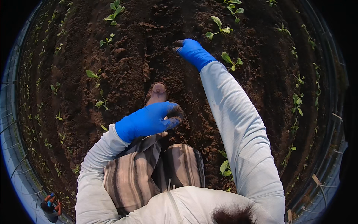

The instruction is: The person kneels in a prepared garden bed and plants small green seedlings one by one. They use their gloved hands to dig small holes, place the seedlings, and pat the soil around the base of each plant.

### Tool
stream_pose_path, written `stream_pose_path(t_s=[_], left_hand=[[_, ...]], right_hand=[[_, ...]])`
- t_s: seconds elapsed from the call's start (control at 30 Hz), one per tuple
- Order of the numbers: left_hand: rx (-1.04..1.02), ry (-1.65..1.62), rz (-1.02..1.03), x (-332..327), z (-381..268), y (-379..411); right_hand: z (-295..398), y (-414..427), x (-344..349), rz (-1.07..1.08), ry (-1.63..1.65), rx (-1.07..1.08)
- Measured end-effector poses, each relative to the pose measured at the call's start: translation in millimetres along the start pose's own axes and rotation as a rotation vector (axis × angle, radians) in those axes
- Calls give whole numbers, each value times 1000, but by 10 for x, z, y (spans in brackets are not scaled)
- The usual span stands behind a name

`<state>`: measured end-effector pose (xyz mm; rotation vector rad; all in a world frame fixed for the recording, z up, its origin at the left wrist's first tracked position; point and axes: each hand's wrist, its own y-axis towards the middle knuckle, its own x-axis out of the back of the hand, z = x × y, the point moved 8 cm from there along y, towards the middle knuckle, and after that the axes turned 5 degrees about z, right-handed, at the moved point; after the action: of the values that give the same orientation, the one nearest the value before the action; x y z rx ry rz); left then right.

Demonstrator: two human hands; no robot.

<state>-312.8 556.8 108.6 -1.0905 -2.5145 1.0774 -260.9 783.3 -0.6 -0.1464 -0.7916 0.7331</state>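
Observation:
My left hand (152,119), in a blue glove with soil on its fingers, is held above my knees near a brown shoe (158,91). Its thumb and fingers curve towards each other; whether anything is between them cannot be told. Stretched forward over the dark soil (167,64) is my right hand (191,50), also in a blue glove with dirty fingertips, and its grip is not clear. Leafy seedlings (219,29) grow in the row on the right, the closest to that hand. Another row of seedlings (93,74) stands to the left of the shoe.
More seedling rows run along the far left (56,87) and the right (297,103). A hooped frame (8,112) curves along the left edge, and a similar one along the right (330,168). Another person (51,208) is at the lower left.

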Motion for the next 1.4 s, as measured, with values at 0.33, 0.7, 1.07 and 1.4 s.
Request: stream_pose_path(t_s=[0.33, 0.7, 1.07, 1.4], left_hand=[[-237, -381, -304, 1500, 373, 746], [-186, -857, -917, 2575, 1018, 775], [-594, -495, -593, 2944, -533, 1934], [-276, -56, -200, 2410, -1237, 2648]], right_hand=[[-171, 1815, -141, -47, -700, -143], [-105, 1899, -772, 57, -420, -82], [-820, 1577, -1095, -30, 499, -266], [-166, -291, 595, -113, 1202, -240]])
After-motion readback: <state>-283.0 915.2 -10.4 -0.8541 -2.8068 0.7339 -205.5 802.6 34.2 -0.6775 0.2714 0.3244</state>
